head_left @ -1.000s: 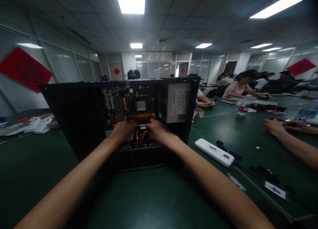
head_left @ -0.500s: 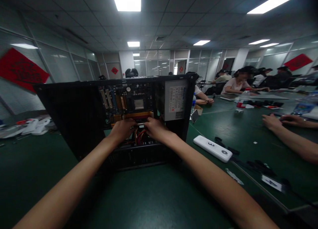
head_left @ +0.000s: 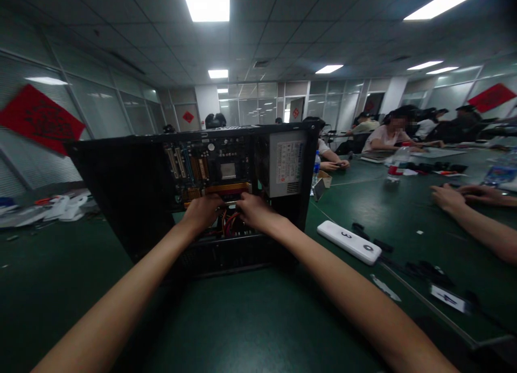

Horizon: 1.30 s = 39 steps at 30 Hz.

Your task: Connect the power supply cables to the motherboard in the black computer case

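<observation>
An open black computer case (head_left: 121,195) stands on the green table (head_left: 250,319) in front of me. Inside it I see a motherboard (head_left: 210,168) and a grey power supply (head_left: 285,165). My left hand (head_left: 202,211) and my right hand (head_left: 252,211) are both inside the case, just below the yellow and orange slots (head_left: 228,188). Their fingers are curled and pressed close together over something small. Red and orange cables (head_left: 228,225) hang between the two wrists. What the fingers grip is hidden by the hands.
A white numbered block (head_left: 349,242) lies right of the case, with black parts (head_left: 428,270) and a label (head_left: 446,297) beyond. Another person's hands (head_left: 464,196) rest on the table at right. Several people sit at the far right. White clutter (head_left: 60,207) lies at left.
Both hands stay in the same spot inside the case. Only the camera view has shifted slightly.
</observation>
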Motion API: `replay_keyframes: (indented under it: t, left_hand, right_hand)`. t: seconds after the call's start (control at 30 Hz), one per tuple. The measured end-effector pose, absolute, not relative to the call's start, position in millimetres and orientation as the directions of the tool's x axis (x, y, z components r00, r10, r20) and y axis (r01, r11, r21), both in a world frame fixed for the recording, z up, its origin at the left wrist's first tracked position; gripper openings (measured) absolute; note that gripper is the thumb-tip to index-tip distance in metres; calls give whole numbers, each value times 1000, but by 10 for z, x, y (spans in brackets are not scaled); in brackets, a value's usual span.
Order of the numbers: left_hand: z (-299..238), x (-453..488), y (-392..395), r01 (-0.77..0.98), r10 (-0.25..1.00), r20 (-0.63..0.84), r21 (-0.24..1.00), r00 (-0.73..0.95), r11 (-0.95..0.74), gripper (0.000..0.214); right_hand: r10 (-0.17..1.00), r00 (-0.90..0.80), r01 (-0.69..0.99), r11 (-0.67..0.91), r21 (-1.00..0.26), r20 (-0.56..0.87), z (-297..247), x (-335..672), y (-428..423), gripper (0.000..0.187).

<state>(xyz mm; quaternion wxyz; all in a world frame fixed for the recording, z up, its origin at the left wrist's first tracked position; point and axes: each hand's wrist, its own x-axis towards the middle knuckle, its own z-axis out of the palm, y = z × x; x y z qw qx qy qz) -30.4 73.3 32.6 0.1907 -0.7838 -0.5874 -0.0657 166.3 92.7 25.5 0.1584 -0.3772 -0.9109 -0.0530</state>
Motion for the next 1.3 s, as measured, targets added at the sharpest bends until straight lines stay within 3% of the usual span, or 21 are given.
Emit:
replay_keyframes:
  t: [0.5, 0.9, 1.3]
  left_hand:
    - [273, -359, 862, 959, 906, 315, -114, 283, -260, 20]
    - [346, -260, 751, 937, 905, 262, -190, 335, -292, 26]
    - [324, -266, 774, 954, 909, 295, -136, 295, -265, 30]
  right_hand:
    - [671, -662, 702, 711, -39, 335, 233, 1667, 927, 28]
    - [656, -668, 696, 718, -17, 352, 230, 1634, 920, 22]
    - [651, -672, 690, 723, -20, 352, 177, 1623, 953, 22]
